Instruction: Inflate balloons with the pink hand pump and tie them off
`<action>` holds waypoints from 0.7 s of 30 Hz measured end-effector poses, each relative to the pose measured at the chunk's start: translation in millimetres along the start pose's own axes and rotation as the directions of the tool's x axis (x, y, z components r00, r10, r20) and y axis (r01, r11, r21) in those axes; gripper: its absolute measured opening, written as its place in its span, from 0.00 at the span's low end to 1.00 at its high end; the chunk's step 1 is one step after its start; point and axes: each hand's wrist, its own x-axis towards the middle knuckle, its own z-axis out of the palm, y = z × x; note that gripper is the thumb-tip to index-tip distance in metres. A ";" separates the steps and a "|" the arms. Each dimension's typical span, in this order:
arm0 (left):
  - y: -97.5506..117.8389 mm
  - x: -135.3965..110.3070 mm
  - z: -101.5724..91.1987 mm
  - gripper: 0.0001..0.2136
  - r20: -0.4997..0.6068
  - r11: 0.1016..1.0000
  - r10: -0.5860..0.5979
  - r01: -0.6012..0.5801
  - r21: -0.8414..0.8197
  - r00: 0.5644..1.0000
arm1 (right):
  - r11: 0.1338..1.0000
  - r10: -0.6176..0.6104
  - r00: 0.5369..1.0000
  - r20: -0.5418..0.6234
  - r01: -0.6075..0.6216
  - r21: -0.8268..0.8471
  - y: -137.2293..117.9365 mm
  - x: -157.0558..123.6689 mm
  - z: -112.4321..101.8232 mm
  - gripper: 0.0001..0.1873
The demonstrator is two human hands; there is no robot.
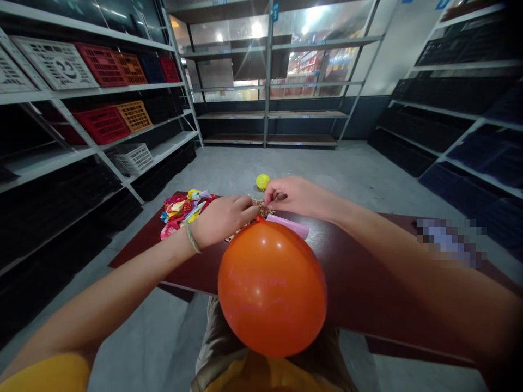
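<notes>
One left hand (223, 220), one right hand (298, 197), one orange balloon (272, 288), one pink balloon (288, 226), one yellow ball (262, 182)

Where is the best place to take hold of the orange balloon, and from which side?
Grip the orange balloon at its narrow neck, from above, beside the left hand: the neck is thin enough to pinch, while the smooth round body offers little hold.

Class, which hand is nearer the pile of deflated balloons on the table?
Left. The left hand sits right at the edge of the pile of deflated balloons; the right hand is farther away, on the far side of the left hand from the pile.
</notes>
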 end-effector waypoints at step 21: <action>4.5 38.7 14.7 0.10 0.195 0.691 0.011 0.133 -0.710 0.981 | 0.933 -0.069 0.997 0.030 0.075 -0.353 1.4 -27.3 0.3 0.06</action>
